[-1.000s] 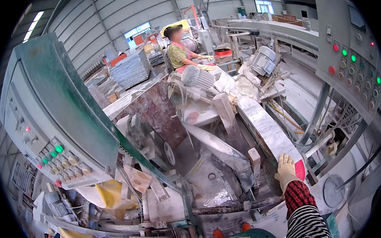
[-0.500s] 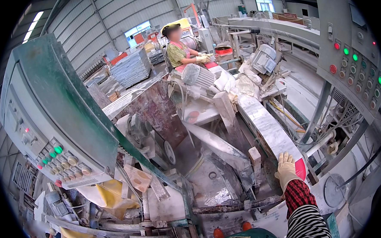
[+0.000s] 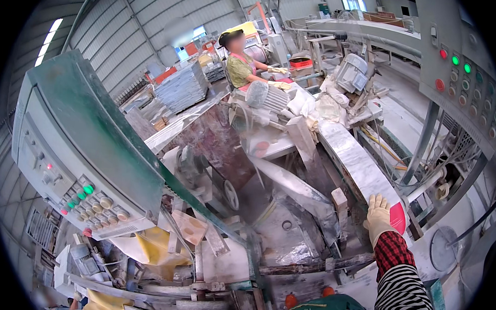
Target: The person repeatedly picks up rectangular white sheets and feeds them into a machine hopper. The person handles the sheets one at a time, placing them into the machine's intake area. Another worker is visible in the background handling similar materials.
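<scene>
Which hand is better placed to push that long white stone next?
Probably the right hand: gloved and spread open, it seems to lie on the white stone, beside the red patch. I can't make out the left hand.

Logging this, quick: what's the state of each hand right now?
Left hand: not clearly visible, can't tell.
Right hand: open, laid flat at the white-grey slab's edge.
</scene>
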